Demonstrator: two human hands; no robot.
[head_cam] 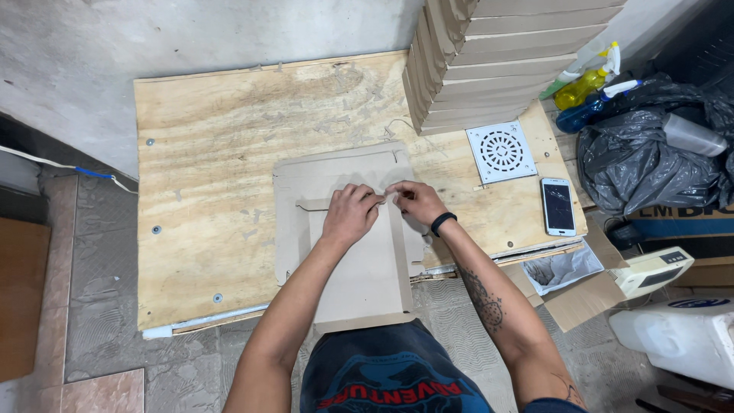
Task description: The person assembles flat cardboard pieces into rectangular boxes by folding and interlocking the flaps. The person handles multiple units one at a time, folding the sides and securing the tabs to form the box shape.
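Here, a plywood table (206,176) fills most of the view, set on a tiled floor. At the table's far right corner sits a tall stack of flat cardboard boxes (497,61). Beyond the table's right edge: a black plastic bag (650,168) w/ two spray bottles (589,95) beside it. In the table's middle, overhanging the near edge, lies a flat cardboard sheet (359,260), partly folded. Near the table's right side, a white round-pattern drain grate (501,151), then a phone (558,206) just nearer. Both hands meet at the sheet's upper fold: left hand (349,214) curled, fingers pinching the cardboard edge; right hand (417,200), w/ a black wristband (443,222), also pinching that edge, fingertips nearly touching the left's.
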